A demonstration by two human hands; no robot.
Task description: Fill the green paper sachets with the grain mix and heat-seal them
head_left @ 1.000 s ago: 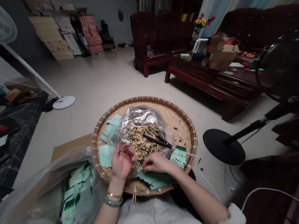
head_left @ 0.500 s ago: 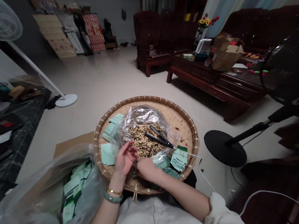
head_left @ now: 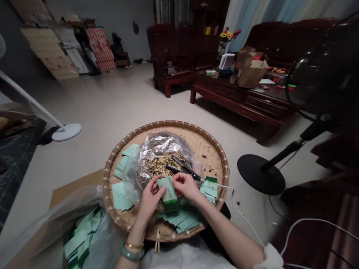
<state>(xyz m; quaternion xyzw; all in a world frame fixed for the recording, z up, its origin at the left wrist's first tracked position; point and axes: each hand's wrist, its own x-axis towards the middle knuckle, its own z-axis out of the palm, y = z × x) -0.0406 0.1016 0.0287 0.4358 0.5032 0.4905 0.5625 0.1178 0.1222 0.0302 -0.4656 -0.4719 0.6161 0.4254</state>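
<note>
My left hand (head_left: pixel 150 196) grips a light green paper packet (head_left: pixel 167 188) with a darker green end, its thumb lying across the front. At the packet's upper right edge, my right hand (head_left: pixel 187 186) pinches with thumb and fingers. Behind the hands, a clear plastic bag (head_left: pixel 166 141) holds a loose pale and dark dried mix (head_left: pixel 156 165). A black hair straightener (head_left: pixel 187 166) with parted plates rests on that mix. Fanned green packets (head_left: pixel 182 220) lie just below my hands on the round woven bamboo tray (head_left: pixel 226 168).
More packets lie at the tray's left (head_left: pixel 121 196) and right (head_left: pixel 209 190). A plastic bag of green packets (head_left: pixel 79 238) stands at lower left. The straightener's white cord (head_left: pixel 244 217) runs right. Fan bases, one black (head_left: pixel 261 174) and one white (head_left: pixel 67 132), flank the tray.
My hands were together low over the tray's front. Now they are raised and slightly apart, with a green packet between them. The view has shifted, moving the scene leftward.
</note>
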